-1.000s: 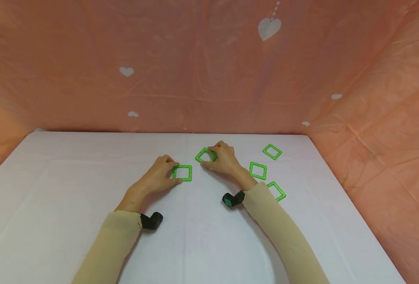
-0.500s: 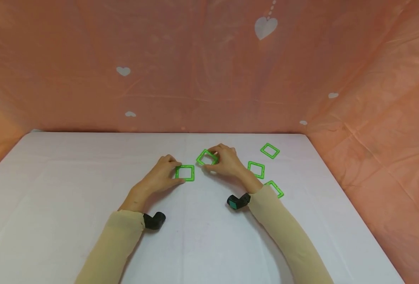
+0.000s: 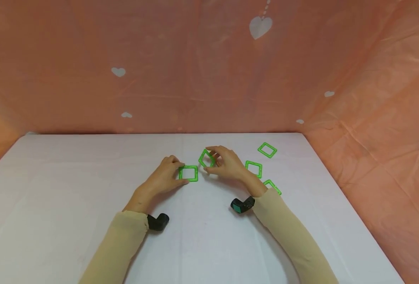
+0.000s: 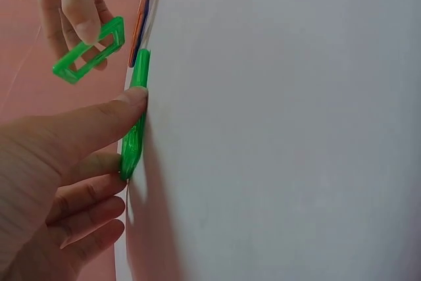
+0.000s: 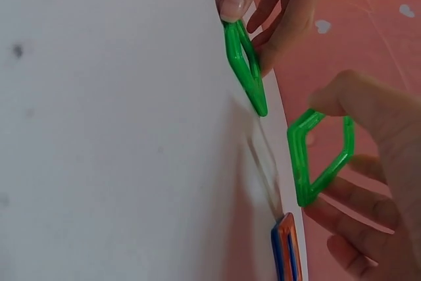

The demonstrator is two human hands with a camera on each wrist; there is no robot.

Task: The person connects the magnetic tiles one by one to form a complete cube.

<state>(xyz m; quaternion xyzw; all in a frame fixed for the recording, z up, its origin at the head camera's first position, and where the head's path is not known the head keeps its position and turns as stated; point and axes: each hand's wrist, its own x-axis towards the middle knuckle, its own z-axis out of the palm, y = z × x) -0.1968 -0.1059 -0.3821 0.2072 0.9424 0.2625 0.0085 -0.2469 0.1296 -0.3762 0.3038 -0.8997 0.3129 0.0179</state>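
Our left hand (image 3: 163, 173) is pinching the left green square frame (image 3: 196, 173) by its left part, thumb and forefinger clamping on opposite edges; we cannot tell whether this frame is touching the white tabletop (image 3: 206, 248). Our right hand (image 3: 227, 162) is holding the right green square frame (image 5: 299, 162) tilted and raised, thumb and fingers clamping on it; the 2 held frames are sitting near each other but apart. To the right, 3 more are lying on the tabletop: a far green frame (image 3: 271, 146), a middle green frame (image 3: 260, 171) that our right forearm (image 3: 253, 183) is partly covering, and a near green frame (image 3: 274, 187) that our right sleeve (image 3: 294, 236) is partly hiding. In the right wrist view, we are seeing an orange-and-blue piece (image 5: 294, 241) below the raised frame. Behind, an orange cloth (image 3: 195, 59) is hanging.
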